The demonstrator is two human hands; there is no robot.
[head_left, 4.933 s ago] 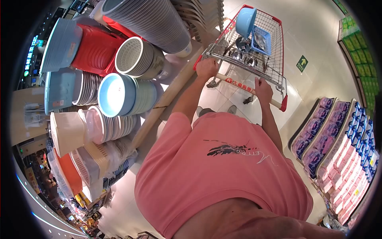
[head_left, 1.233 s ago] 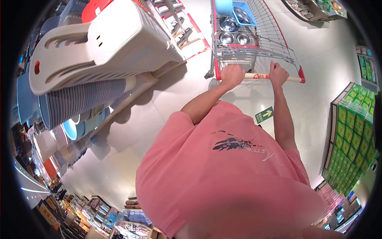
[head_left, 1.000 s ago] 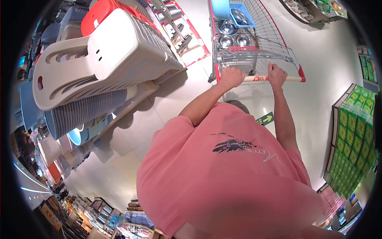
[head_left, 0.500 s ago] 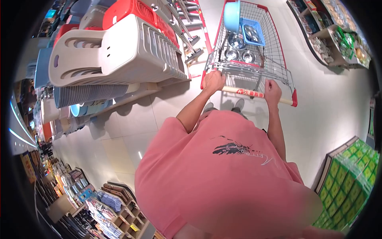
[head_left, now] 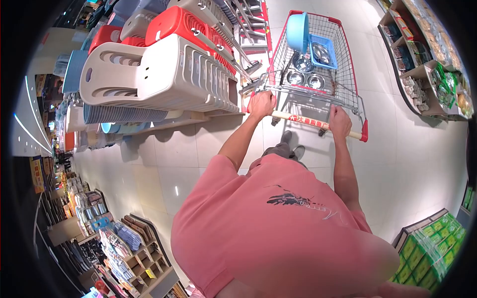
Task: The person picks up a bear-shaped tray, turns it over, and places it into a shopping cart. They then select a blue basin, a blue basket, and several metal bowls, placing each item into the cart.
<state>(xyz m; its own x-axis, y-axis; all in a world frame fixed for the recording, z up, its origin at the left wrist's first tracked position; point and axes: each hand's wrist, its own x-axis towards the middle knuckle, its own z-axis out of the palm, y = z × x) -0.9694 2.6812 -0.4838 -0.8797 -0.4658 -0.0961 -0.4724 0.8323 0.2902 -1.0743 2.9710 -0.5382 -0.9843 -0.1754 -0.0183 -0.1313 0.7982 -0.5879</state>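
Observation:
My left hand point(head_left: 262, 105) is wrapped round the left end of the cream handle bar point(head_left: 310, 122) of a shopping cart point(head_left: 343, 62). Farther right on the same bar, my right hand point(head_left: 340, 121) is closed round it. Inside the wire basket a light-blue basin point(head_left: 297, 33) stands on its side near the far left. Beside it lies a blue plastic tray point(head_left: 329, 63) with shiny metal ware in it. Several round steel bowls point(head_left: 315, 81) sit nearer the handle.
Stacked white chairs point(head_left: 159, 64) and red chairs point(head_left: 174, 25) stand close on the left. A shelf with packaged goods point(head_left: 422, 59) lines the right. Green boxes point(head_left: 430, 243) are piled at lower right, and a display rack point(head_left: 144, 263) is at lower left.
The chairs, cart and shelves have shifted somewhat right and down in view. My feet have changed position under the cart handle. Both hands keep their grip on the bar.

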